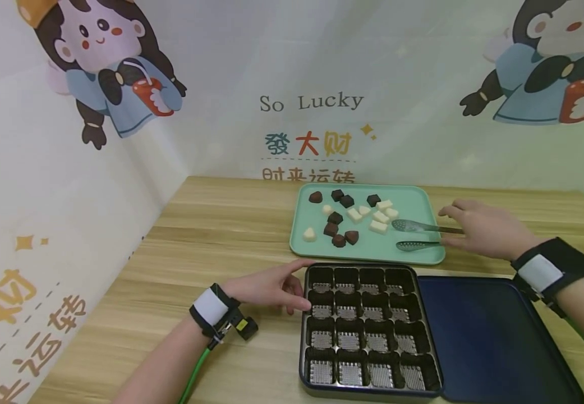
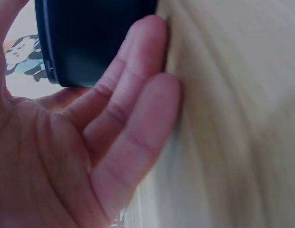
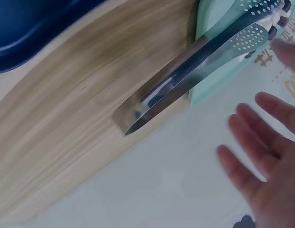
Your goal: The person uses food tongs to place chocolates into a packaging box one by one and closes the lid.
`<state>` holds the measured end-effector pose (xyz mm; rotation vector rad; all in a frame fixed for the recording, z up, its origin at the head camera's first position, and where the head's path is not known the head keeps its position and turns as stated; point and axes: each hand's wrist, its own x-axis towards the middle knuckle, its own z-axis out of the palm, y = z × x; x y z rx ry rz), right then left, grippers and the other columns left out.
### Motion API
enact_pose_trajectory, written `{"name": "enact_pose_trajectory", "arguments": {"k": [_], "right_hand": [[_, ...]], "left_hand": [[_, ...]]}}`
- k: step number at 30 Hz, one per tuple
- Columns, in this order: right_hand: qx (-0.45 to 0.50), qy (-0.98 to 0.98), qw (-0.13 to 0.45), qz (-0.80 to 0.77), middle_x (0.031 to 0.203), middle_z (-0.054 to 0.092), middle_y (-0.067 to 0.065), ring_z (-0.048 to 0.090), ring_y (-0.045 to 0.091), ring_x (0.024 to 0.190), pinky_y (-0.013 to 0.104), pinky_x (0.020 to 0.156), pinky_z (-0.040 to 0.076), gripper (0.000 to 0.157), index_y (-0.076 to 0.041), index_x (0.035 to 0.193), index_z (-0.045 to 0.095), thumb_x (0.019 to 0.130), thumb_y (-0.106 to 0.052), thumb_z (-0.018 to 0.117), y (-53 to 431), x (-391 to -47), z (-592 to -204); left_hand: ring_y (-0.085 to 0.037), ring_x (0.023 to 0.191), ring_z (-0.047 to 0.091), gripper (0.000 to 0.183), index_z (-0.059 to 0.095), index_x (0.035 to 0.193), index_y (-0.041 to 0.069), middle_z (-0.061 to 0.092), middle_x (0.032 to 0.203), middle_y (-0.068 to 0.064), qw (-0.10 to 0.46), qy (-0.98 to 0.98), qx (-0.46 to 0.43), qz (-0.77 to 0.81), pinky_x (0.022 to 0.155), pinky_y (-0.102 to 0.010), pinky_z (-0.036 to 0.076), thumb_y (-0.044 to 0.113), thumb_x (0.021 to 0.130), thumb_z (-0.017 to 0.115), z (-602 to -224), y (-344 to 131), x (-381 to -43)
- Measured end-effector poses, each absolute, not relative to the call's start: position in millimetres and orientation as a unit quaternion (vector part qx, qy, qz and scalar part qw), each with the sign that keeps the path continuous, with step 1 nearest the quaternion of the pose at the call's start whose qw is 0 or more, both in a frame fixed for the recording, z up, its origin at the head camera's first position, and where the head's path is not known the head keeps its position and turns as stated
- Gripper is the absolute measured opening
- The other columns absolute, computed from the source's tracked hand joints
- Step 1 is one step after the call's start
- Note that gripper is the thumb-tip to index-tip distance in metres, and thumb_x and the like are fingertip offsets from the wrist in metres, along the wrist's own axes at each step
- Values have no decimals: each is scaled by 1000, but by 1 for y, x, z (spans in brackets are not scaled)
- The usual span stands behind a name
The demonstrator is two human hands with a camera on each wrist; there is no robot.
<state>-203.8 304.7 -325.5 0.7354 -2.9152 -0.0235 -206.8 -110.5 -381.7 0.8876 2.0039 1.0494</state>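
Observation:
My left hand (image 1: 271, 286) rests on the table against the left side of a dark tin box (image 1: 347, 339), with index finger and thumb touching its edge. The left wrist view shows its fingers loosely extended beside the box's dark wall (image 2: 95, 47). Inside, the box is divided into several compartments holding nothing. My right hand (image 1: 493, 227) hovers over the handle end of metal tongs (image 3: 185, 71), its fingers spread and apart from them in the right wrist view. The tongs' perforated tips lie on a mint-green tray (image 1: 307, 210) beside white chocolates (image 1: 378, 226) and dark chocolates (image 1: 331, 229).
A dark blue lid (image 1: 488, 336) lies on the wooden table (image 1: 196, 235) along the box's right side, below my right forearm. The tray stands just behind the box. A printed cloth backdrop (image 1: 398, 84) rises at the table's back and left edges.

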Motion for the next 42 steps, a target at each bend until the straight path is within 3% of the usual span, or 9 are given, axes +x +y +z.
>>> {"name": "enact_pose_trajectory", "arguments": {"k": [3,5,16,23,26,30,33,36,42], "right_hand": [[223,-975,2,-13,117,50,25,50,39,102,48,75,45,73,2,126,46,75,-45,68,298,-214,-328],[217,-976,-24,-8,118,49,26,49,40,104,50,77,44,76,3,127,44,73,-45,69,294,-219,-331],[224,-973,-53,24,84,50,3,50,16,72,36,62,44,48,4,105,57,71,-25,74,292,-233,-350],[238,-968,-32,67,84,49,4,47,14,68,33,59,41,41,2,103,56,75,-23,71,297,-224,-338],[249,-966,-15,70,95,54,16,53,17,70,35,61,44,40,2,106,55,78,-23,69,293,-223,-322],[264,-964,-12,33,93,58,16,56,16,70,35,61,46,37,0,107,57,80,-23,67,277,-226,-303],[266,-963,-26,-22,76,55,0,51,11,63,34,58,44,25,-4,96,61,80,-23,66,259,-232,-294],[255,-963,-39,-82,65,49,-3,44,11,56,31,53,39,12,-10,78,58,80,-21,64,240,-236,-288],[239,-960,-23,-148,53,32,-3,28,13,50,27,48,24,23,-12,59,44,79,-5,53,209,-241,-277]], "left_hand": [[-25,72,60,83,14,144,28,62,86,-8,355,771,334,410,65,-37,49,37,80,66,-380,-110,-207],[-25,72,60,83,14,144,27,62,87,-9,357,771,329,412,66,-37,49,36,80,67,-380,-110,-206],[-25,74,59,82,16,144,25,61,88,-10,353,771,325,419,66,-37,49,32,81,67,-378,-109,-205],[-25,73,59,82,17,144,25,61,88,-9,352,770,325,421,65,-37,49,32,80,67,-381,-109,-204],[-25,74,59,81,16,144,26,61,89,-9,353,768,325,424,65,-38,49,32,80,67,-381,-109,-205],[-26,74,59,81,16,143,26,61,89,-10,354,766,325,427,65,-38,49,32,81,67,-381,-111,-205],[-26,75,59,80,17,143,27,60,89,-10,354,767,322,428,65,-38,49,32,81,67,-382,-112,-206],[-25,75,59,80,17,143,27,61,89,-10,353,765,324,430,65,-38,49,31,81,67,-383,-113,-207],[-23,73,59,80,17,143,26,61,87,-9,346,767,333,425,64,-37,49,32,81,67,-384,-111,-207]]}}
